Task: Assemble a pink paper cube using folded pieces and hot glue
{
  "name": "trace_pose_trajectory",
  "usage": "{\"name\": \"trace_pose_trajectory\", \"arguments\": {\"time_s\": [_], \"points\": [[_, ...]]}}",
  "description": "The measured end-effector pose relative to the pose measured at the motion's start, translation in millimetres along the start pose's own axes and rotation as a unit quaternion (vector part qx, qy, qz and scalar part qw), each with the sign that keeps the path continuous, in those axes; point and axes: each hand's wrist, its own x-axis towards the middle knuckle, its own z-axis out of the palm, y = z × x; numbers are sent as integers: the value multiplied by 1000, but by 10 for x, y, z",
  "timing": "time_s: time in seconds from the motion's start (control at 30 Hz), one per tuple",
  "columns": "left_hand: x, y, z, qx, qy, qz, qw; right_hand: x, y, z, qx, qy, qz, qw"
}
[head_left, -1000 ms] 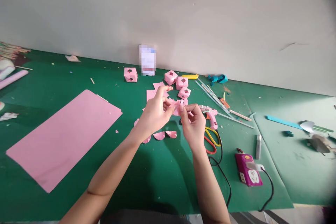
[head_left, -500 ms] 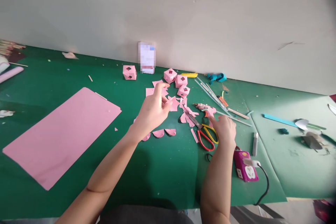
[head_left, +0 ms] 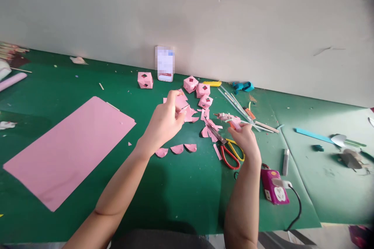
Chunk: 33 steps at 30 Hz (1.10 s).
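Note:
My left hand (head_left: 166, 120) is closed on a pointed pink paper piece (head_left: 189, 113), thumb and fingers at its left side. My right hand (head_left: 247, 138) has its fingers round the handle of a pink glue gun (head_left: 229, 118), whose nozzle faces left. Scissors (head_left: 229, 153) with red and yellow handles lie just left of my right wrist. Their blades rest among pink paper scraps (head_left: 210, 130). Three curved pink pieces (head_left: 177, 149) lie in a row nearer to me. Behind my hands stand folded pink paper shapes with cut-out openings (head_left: 191, 84), and another one (head_left: 145, 80) further left.
A large pink sheet (head_left: 70, 151) covers the left of the green table. A phone (head_left: 165, 63) leans on the wall. Glue sticks (head_left: 238, 103) lie at the back right, near a purple power adapter (head_left: 274, 186) with a black cable and a capped pen (head_left: 285, 162).
My right hand has closed round the glue gun's handle and shifted it slightly. My left hand has moved a little left and down with the pink piece, which has tilted.

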Motion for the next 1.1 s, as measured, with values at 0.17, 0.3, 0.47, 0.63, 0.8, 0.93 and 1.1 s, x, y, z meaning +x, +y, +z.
{"name": "trace_pose_trajectory", "arguments": {"time_s": [0.17, 0.3, 0.47, 0.63, 0.8, 0.93, 1.1], "points": [[1, -12, -32, 12, 20, 6, 1000, -222, -245, -84, 164, 51, -84, 982], [-2, -17, -56, 19, 34, 14, 999, -455, -465, -111, 177, 91, -165, 966], [-17, 1, -78, 19, 34, 9, 999, -635, -630, -64, 165, 148, -226, 949], [-25, -6, -67, 16, 34, 10, 999, -662, -659, 14, 118, 219, -297, 922], [-23, -2, -61, 34, 33, 20, 999, -643, -645, 95, 78, 237, -310, 917], [-14, 7, -63, 43, 29, 19, 999, -627, -633, 139, 64, 250, -319, 912], [-12, 7, -43, 53, 29, 18, 998, -611, -619, 157, 67, 265, -332, 903]]}}
